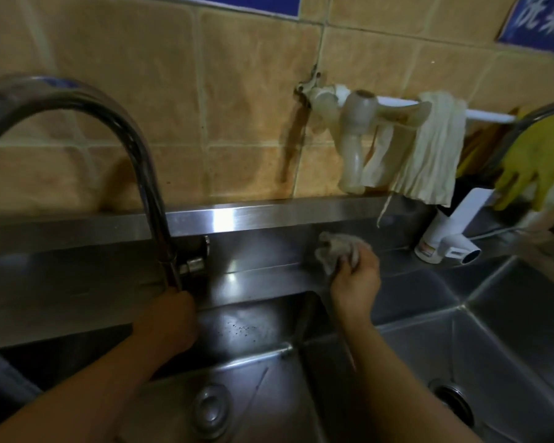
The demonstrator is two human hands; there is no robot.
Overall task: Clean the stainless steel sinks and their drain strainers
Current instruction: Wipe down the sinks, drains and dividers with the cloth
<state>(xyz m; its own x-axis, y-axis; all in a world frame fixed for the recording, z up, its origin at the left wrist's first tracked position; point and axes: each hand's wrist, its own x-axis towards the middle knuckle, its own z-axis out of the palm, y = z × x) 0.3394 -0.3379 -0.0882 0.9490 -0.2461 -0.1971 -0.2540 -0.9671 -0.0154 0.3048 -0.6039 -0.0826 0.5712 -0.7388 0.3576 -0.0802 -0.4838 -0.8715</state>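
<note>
Two stainless steel sinks lie side by side below me: the left sink (269, 398) with its drain strainer (210, 410), and the right sink (499, 353) with its drain strainer (451, 401). My right hand (355, 282) grips a crumpled grey cloth (336, 251) and presses it against the steel back wall behind the divider between the sinks. My left hand (170, 318) is at the base of the tall curved faucet (135, 148), its fingers hidden behind the hand.
A white rail on the tiled wall carries pale rags (429, 148) and a plastic fitting (355, 139). A white bottle (435, 238) stands on the ledge at the right, beside a yellow rubber glove (531, 161) and a second faucet (531, 123).
</note>
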